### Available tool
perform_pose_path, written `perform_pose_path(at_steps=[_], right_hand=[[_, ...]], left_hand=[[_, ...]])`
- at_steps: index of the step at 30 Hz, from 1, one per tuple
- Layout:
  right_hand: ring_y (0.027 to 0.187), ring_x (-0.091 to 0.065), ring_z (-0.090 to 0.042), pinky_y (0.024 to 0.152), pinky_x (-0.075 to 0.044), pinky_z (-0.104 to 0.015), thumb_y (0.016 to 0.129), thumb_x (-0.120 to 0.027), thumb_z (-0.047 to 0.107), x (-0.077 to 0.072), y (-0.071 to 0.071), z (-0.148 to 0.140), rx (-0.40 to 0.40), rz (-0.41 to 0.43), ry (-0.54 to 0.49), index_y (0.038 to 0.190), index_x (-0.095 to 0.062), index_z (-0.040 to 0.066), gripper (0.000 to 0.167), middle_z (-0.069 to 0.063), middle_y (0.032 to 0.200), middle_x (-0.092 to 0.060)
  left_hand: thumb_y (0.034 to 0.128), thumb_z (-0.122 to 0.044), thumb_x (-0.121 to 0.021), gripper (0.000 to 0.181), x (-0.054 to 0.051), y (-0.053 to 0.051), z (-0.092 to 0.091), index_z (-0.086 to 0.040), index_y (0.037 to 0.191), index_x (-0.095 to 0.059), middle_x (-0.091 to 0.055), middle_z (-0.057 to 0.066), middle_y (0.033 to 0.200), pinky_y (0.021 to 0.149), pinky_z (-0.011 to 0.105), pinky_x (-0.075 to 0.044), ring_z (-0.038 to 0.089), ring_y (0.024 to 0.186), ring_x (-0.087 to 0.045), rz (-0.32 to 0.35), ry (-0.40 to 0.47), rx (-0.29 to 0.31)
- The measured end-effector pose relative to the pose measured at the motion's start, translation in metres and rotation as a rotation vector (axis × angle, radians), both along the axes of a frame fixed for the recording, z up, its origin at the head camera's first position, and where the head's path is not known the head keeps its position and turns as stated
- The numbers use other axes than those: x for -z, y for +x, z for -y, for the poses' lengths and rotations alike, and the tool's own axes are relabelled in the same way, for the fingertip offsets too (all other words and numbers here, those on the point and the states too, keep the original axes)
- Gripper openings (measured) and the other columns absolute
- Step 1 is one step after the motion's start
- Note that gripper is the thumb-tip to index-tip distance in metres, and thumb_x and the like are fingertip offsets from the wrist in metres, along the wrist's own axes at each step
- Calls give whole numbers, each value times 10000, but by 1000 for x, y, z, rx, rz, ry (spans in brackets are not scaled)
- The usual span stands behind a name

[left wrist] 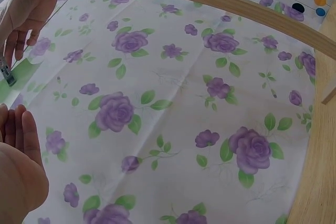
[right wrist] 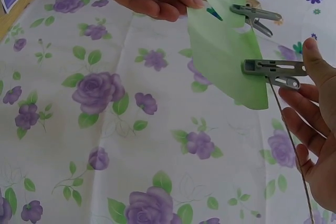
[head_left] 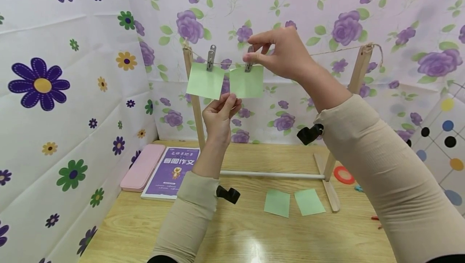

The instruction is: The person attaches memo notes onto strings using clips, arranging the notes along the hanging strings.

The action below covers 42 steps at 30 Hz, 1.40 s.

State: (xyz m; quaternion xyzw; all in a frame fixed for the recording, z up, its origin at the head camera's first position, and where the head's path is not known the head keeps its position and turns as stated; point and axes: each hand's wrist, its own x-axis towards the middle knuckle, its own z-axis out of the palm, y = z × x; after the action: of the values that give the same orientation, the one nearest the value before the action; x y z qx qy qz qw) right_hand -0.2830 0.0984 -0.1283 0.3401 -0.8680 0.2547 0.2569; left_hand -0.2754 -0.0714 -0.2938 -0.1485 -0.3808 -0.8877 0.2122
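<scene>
Two green paper squares hang side by side on a thin string, each under a grey clip. My right hand [head_left: 279,53] pinches the clip [right wrist: 273,68] on the right-hand square [head_left: 247,83] between thumb and fingers. Below, my left hand [head_left: 220,115] pinches the lower left corner of that same square; in the right wrist view the left thumb lies on the paper's edge. The left-hand square [head_left: 205,81] hangs from its own clip [head_left: 211,59], touched by neither hand.
A wooden frame [head_left: 357,69] holds the string [head_left: 327,51]. Two more green squares [head_left: 277,203] lie on the table [head_left: 232,230]. At the left are a pink case [head_left: 143,167] and a purple book [head_left: 172,172]; a red ring [head_left: 344,175] lies at the right.
</scene>
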Motion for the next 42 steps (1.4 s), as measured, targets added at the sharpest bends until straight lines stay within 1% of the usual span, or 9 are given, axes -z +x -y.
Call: perform_pose_path(at_steps=[4,9,11,14,16,21,24,35,42], right_hand=[[915,-680,-229,992,-486,-392,915,-775,313,1,0,-1,0,-6,4,1264,-708,49,443,-115,1093,-753],[874,-684,-222,771,-489,-338,908,-785,301,4,-2,-2,-12,-22,6,1247,-716,41,433,-116,1072,-757],[862,-687,-221,767,-473,-331,906,-789,292,5,-2,-2,-23,-33,2,1239,-719,34,427,-118,1064,-758],[852,-688,-222,776,-478,-342,904,-792,279,6,-3,-2,-36,-44,-9,1226,-725,27,414,-121,1054,-759],[855,-689,-224,904,-466,-368,907,-789,280,6,-3,-1,-38,-53,-10,1219,-727,23,409,-123,1051,-759],[868,-692,-235,936,-492,-397,917,-780,279,5,-3,0,-38,-69,-6,1203,-734,14,392,-134,1049,-757],[859,-696,-235,813,-546,-387,916,-782,277,6,-3,0,-39,-69,-5,1193,-738,12,386,-137,1047,-758],[865,-700,-252,843,-568,-419,918,-782,285,11,-6,-4,-55,-102,11,1196,-733,6,397,-146,1089,-751],[997,-672,-270,937,-539,-426,918,-784,262,11,-5,-1,-133,-213,-58,1181,-732,13,365,-129,1114,-741]], left_hand=[[865,-56,-806,84,1,0,0,-9,900,-745,-745,78,827,756,293,-633,166,748,-745,0,2,2],[895,-26,-767,34,2,-1,1,-50,875,-754,-747,69,836,748,276,-631,160,753,-745,17,-9,12],[900,-15,-757,46,2,-1,1,-57,882,-754,-747,67,837,747,272,-631,161,758,-746,20,-11,17],[909,3,-740,74,3,-1,1,-67,891,-756,-748,64,840,746,268,-630,161,762,-747,23,-17,21],[918,20,-724,115,3,-1,1,-85,887,-758,-747,55,838,745,266,-630,156,758,-746,25,-25,20],[927,64,-690,205,2,0,0,-119,871,-765,-742,36,831,740,264,-630,144,732,-739,34,-34,22],[927,63,-692,206,2,0,-1,-124,880,-765,-740,31,834,745,262,-629,141,732,-738,43,-46,24],[928,34,-707,162,5,-1,-2,-122,925,-752,-737,28,854,765,267,-627,138,755,-741,67,-99,30],[924,44,-707,170,4,-1,-3,-119,930,-755,-735,33,842,749,265,-629,144,746,-744,71,-79,37]])
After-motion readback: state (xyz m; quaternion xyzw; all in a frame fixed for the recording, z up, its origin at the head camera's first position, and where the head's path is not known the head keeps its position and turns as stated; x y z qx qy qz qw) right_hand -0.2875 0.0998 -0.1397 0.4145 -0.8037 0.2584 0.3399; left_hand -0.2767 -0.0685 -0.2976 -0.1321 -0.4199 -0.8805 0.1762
